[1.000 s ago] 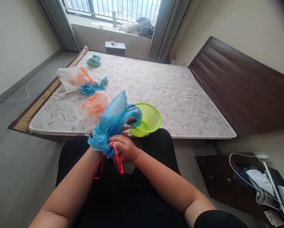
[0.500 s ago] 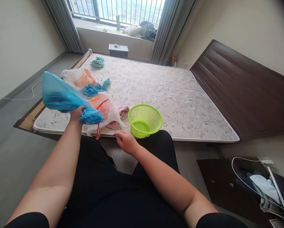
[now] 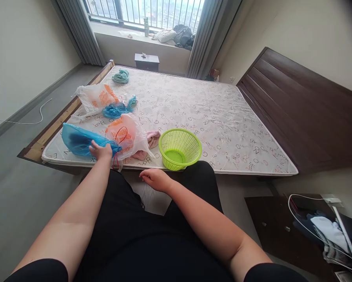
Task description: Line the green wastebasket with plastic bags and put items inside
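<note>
Head view: a blue plastic bag is laid on the near left corner of the mattress and is gripped at its bunched end by the left hand. Just beside it a white and orange bag is seen. The right hand is held loosely curled, empty, below a green basket.

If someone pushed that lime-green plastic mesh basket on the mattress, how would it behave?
The lime-green plastic mesh basket is probably light, since it looks empty and is mostly holes. It would likely slide rather than roll, because it sits upright on a flat base. On the soft patterned mattress near the edge, a hard shove might tip it off.
</note>
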### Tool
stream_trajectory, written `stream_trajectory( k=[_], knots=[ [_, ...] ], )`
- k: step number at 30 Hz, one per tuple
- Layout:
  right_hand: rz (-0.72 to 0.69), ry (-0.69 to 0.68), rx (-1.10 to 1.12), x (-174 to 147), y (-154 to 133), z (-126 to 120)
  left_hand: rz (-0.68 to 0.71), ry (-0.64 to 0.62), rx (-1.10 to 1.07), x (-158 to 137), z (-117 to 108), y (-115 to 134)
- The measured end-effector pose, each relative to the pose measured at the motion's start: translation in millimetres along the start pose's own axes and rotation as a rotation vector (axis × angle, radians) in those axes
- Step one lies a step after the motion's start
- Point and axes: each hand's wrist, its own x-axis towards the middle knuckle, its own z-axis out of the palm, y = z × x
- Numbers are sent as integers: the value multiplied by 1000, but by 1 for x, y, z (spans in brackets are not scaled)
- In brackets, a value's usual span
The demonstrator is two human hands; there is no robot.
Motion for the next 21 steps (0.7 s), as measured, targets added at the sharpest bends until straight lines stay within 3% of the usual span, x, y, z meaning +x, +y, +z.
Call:
stream_trajectory(
  k=[2,5,7,9,13,16,18,21],
  knots=[
    [1,-24,-10,1,3,1,108,-57,105,-5,6,1],
    [-10,-5,-16,1,9,0,271,-387,239,-12,19,-1],
    [-14,57,-8,2,14,-2,268,-576,316,-17,29,-4],
    [-1,136,0,2,19,-5,229,-653,357,-20,36,-8],
    [79,230,4,5,30,-8,100,-592,356,-22,37,-12],
    [146,203,-11,8,35,-8,44,-527,387,-29,31,-6],
    [186,92,-32,8,37,-6,87,-466,386,-39,29,3],
    [242,-245,-119,7,40,1,275,-404,313,-61,28,19]
  ],
)
